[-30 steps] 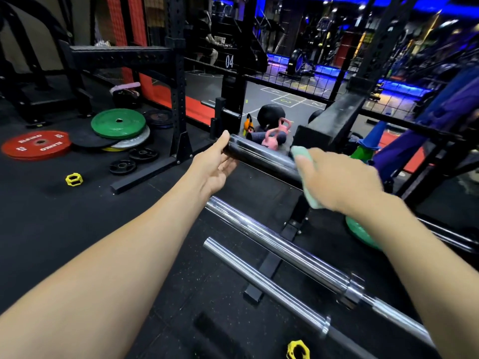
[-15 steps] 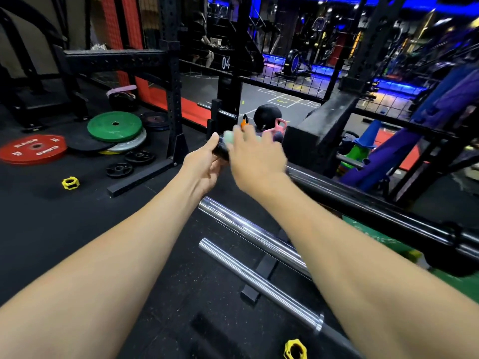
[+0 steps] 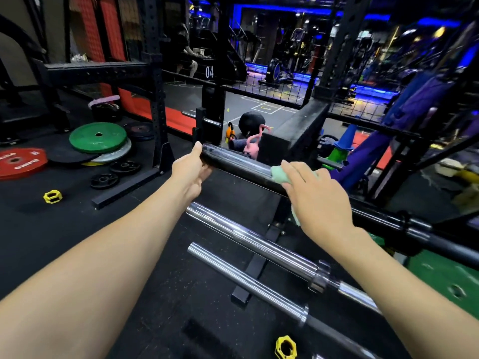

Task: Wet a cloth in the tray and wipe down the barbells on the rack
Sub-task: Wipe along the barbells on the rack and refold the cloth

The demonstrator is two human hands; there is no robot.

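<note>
My left hand (image 3: 190, 171) steadies the far end of the top barbell (image 3: 233, 164), a dark sleeve; thumb over the top, fingers (image 3: 207, 173) curled beneath. My right hand (image 3: 317, 195) lies further right on the same sleeve, pressing a pale green cloth (image 3: 278, 174) against it; the fingers are curled over the cloth, close together, and a corner of cloth hangs below the palm. Two chrome barbells (image 3: 248, 238) lie nearer on the rack (image 3: 256, 268), parallel and apart. I see no tray in this view. On the floor at left: a green plate (image 3: 97, 137), a red plate (image 3: 18, 161), a yellow collar (image 3: 52, 196). A second yellow collar (image 3: 286, 347) lies near, at the bottom edge.
</note>
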